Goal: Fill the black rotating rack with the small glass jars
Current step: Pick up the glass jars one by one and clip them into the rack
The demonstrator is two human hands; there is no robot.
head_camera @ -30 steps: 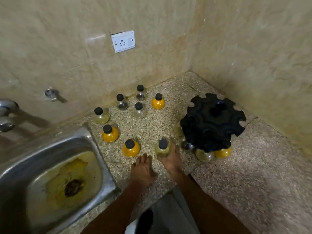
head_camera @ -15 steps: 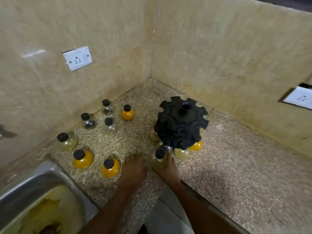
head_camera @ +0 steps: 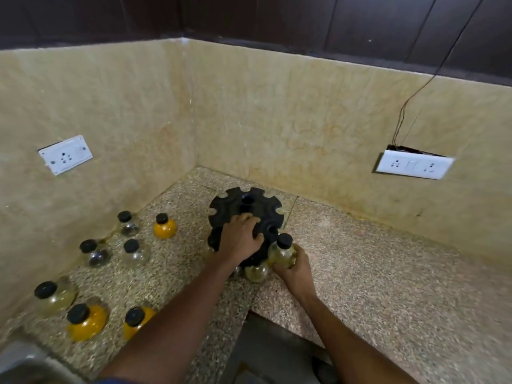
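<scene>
Rack (head_camera: 246,209) stands on bench (head_camera: 374,273) near the wall corner; all places below given rel. to rack.

L hand (head_camera: 240,239) lies on top disc of rack, nearest side. Fingers (head_camera: 248,217) curled over the disc, pressing down. Prob. reason: steady the rack or stop it turning while a jar goes in.

R hand (head_camera: 295,268) at lower R of rack, touching its edge zone. Fingers wrap round body of a pale-yellow jar (head_camera: 281,254), black cap up, jar approx upright. Cap sits just beside a notch in the disc rim; jar not yet seated, as far as I can tell. Jar body is inside the R fingers; cap free above them.

Under the disc, nearest side: at least one more pale jar (head_camera: 256,271) already hanging or standing in rack. Others there too hidden to count.

Loose jars (head_camera: 130,252) wait on bench to L of rack, well apart from it: clear, pale and orange (head_camera: 165,227) ones, all caps up, in easy reach for L hand.

Judgement: step = slot jar neck into notch. Task early; most notches open.
</scene>
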